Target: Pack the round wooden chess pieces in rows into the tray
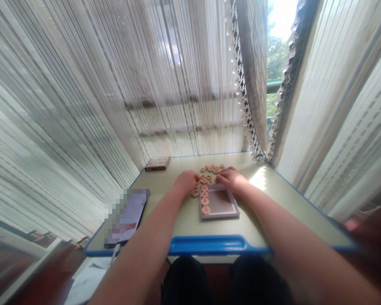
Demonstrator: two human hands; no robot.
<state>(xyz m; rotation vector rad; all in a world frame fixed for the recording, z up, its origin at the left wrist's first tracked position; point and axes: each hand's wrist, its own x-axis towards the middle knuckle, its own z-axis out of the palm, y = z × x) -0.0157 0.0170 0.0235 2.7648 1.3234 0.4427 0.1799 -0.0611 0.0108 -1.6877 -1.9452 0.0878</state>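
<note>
Round wooden Chinese chess pieces [204,181] with red and dark characters lie in a loose group beyond a shallow white box [220,215]. Along the box's left wall runs a column of red-marked pieces [205,201]; the remaining floor of the box is bare. At the left edge of the group, my left hand [186,182] is closed, its fingertips pinching a piece. My right hand [233,178] rests by the far right corner of the box, fingers bent round what looks like another piece, partly hidden by them.
A tablet [128,218] with a cable lies on the left of the blue-edged table [288,212]. At the far left corner sits a brown flat box [158,163]. A blue trough [209,244] lines the front edge. Striped curtains [178,84] hang behind.
</note>
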